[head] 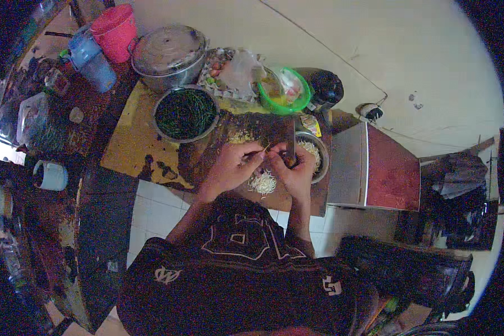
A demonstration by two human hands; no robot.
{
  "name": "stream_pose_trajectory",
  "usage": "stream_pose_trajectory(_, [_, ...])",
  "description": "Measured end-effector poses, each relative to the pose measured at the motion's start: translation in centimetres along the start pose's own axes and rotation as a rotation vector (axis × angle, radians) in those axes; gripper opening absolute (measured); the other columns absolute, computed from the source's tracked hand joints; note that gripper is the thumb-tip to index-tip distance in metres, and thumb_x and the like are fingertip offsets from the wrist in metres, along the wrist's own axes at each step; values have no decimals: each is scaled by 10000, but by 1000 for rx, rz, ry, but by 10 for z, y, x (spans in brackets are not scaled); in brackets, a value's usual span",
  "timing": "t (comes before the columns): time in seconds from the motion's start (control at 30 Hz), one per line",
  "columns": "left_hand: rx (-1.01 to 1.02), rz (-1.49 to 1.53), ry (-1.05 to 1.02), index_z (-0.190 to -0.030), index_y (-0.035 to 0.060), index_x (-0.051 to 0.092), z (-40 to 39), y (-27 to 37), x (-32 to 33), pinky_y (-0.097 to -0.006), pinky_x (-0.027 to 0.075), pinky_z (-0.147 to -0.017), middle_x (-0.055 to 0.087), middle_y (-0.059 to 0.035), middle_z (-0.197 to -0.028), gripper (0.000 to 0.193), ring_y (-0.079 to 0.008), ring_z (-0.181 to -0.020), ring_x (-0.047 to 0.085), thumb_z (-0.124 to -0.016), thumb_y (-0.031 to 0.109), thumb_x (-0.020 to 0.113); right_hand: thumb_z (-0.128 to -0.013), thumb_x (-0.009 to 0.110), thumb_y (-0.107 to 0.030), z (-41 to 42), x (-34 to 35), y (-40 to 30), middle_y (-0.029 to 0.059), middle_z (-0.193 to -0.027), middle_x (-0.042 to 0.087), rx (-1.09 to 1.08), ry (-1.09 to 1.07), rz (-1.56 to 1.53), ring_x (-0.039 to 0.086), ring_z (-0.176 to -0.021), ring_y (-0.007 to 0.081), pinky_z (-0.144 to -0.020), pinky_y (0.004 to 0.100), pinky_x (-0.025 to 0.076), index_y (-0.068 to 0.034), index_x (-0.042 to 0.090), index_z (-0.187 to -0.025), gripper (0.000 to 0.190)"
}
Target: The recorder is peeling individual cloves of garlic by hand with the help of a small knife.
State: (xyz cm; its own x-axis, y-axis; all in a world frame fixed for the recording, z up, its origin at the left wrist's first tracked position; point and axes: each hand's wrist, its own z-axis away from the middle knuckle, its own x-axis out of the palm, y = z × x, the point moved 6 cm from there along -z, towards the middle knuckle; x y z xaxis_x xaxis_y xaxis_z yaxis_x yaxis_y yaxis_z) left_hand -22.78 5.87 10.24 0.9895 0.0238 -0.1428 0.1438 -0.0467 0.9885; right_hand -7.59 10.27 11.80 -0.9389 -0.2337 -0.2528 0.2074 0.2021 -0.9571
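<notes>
My left hand (pixel 237 166) and my right hand (pixel 296 168) meet at the fingertips above the low wooden table (pixel 311 201). Between finger and thumb of the left is a thin, pale strand (pixel 267 148), likely a bean sprout. A knife (pixel 294 136) sits in my right hand, its blade pointing away from me and its handle partly covered by the fingers. Just below the hands lies a loose pile of white bean sprouts (pixel 263 183). More sprouts fill a metal bowl (pixel 324 168), partly hidden behind my right hand. Yellowish scraps (pixel 240 137) lie beyond my left hand.
A metal bowl of chopped greens (pixel 186 113) stands at left. Along the back are a lidded pot (pixel 168 50), egg trays (pixel 227 75), a green-rimmed basin (pixel 284 111) and a black appliance or container (pixel 324 88). A red-sided cabinet (pixel 392 168) borders the right.
</notes>
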Motion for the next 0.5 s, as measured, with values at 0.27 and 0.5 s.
stream_pose_trajectory(0.27, [-22,48,17,-975,-34,694,-6,3,-1,-306,555,-641,713,-123,-807,202,-174,-700,696,-878,139,656,-815,688,-37,-8,0,0,-7,-755,658,-37,9,-39,575,-661,48,-583,217,457,-35,660,-872,63])
stream_pose_trajectory(0.5, [-17,35,-27,-936,-18,700,-13,-8,6,-309,554,-626,701,-116,-759,173,-167,-675,694,-881,138,652,-828,684,-37,-9,-5,1,1,-761,665,20,4,-68,588,-674,57,-604,221,471,-31,660,-876,54])
